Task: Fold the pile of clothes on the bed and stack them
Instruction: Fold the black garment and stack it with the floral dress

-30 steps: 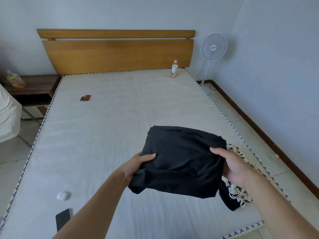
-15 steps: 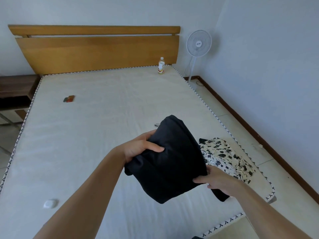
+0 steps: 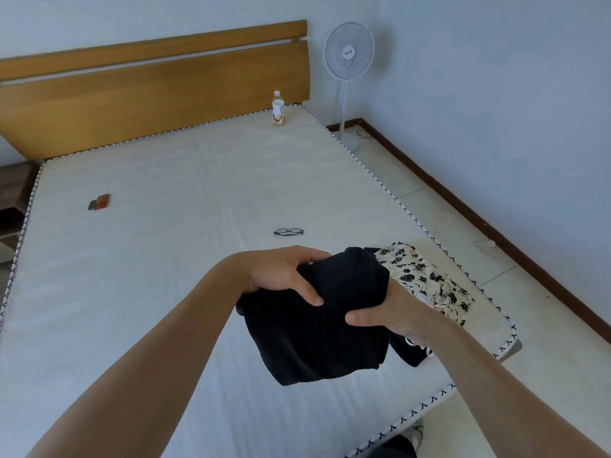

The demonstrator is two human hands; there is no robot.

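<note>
Head view: both hands hold a folded black garment (image 3: 317, 325) in the air over the bed (image 3: 165, 259), near its right edge. Left hand (image 3: 281, 276) grips the top-left edge, thumb on top, fingers curled under. Right hand (image 3: 386, 315) clamps the right side, thumb across the front; its other fingers are hidden behind the cloth. Folded floral garment (image 3: 426, 282) lies just right of it at the bed's corner, likely the stack target. Risks: the lower edge hangs loose, so the fold could open on set-down; the stack sits close to the mattress edge, so an off-centre drop may slide it to the floor. Glasses (image 3: 288, 231) lie apart, beyond the hands.
</note>
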